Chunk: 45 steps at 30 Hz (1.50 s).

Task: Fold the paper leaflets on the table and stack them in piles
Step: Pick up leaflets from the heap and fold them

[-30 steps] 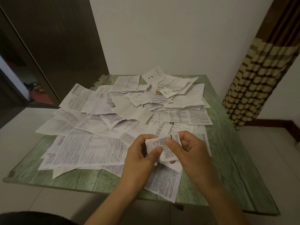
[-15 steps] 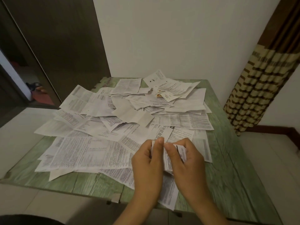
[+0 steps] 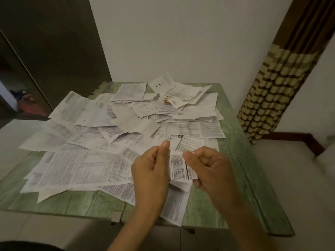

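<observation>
Your left hand [image 3: 152, 171] and right hand [image 3: 208, 169] hold one folded leaflet [image 3: 178, 166] between them, above the near part of the table [image 3: 233, 178], right of centre. Left: fingers curled, thumb raised along the leaflet's left edge, pinching it. Right: thumb pressed on the upper right corner, fingers curled behind. The leaflet's long axis runs away from you, printed face turned toward you. Beneath and beyond lie loose leaflets [image 3: 108, 127], unfolded and overlapping, spread over most of the green top. A curtain [image 3: 275, 91] hangs at right; a dark door [image 3: 59, 42] stands at left.
</observation>
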{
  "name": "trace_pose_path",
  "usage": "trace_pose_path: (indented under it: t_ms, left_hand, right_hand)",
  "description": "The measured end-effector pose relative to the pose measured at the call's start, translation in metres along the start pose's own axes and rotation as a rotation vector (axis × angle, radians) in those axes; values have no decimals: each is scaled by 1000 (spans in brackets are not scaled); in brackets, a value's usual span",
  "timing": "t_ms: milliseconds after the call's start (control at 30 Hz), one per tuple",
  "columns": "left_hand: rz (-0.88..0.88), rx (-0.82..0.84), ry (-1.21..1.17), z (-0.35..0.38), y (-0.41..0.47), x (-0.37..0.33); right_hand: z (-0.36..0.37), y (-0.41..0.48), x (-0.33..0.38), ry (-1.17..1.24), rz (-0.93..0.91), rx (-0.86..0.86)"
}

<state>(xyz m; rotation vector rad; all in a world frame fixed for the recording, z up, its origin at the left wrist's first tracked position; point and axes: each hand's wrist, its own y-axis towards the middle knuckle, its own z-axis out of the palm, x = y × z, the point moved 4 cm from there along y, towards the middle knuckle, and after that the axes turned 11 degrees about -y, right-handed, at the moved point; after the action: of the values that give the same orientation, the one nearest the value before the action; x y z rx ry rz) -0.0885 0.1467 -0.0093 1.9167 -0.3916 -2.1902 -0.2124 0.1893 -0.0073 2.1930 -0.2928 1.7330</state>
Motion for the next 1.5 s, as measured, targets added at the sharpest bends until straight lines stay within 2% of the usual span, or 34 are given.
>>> trace_pose_path:
  t_ms: [167,200,333,367,633,733,867,1033,1167,1200,1267,1333,1400,1500]
  left_hand:
    - [55,126,199,8,5,3]
    - [49,111,213,7,6,3]
    - [-25,-91,167,-21,14,3]
    - [-36,-87,167,-26,13,3]
    - [-77,149,136,-12,-13,-4]
    - [-94,175,118,-12,-14,-6]
    - [-117,186,117,-15,-15,-5]
    - [-120,192,140,-19,-13,-4]
    - [-51,184,238,-31,-8,-4]
    - [-20,192,275,-34,-6,-2]
    - [71,213,399,-45,3,3]
    - [220,269,597,-53,18,8]
    - [355,356,859,-55,42,17]
    - [329,511,1185,-44,72,26]
  right_hand:
    - [-18,8,-18,-202,-14,-79]
    - [-26,10,-22,-234,-12,-141]
    - [-84,17,-31,-534,6,-570]
    - [-96,18,-35,-580,47,-606]
    - [-102,21,-62,-989,395,-480]
    - [-100,18,-60,-1140,443,-408]
    - [-100,15,-55,-1134,445,-310]
    - [-109,10,-35,-1065,352,-378]
    - [-96,6,-12,-996,89,-492]
    - [-87,5,-7,-980,21,-463]
    - [-59,8,-5,-939,-86,-295]
    - [-28,11,-10,-909,-154,-96]
    - [-3,14,-14,-918,-215,29]
    - [16,17,-13,-889,-271,92]
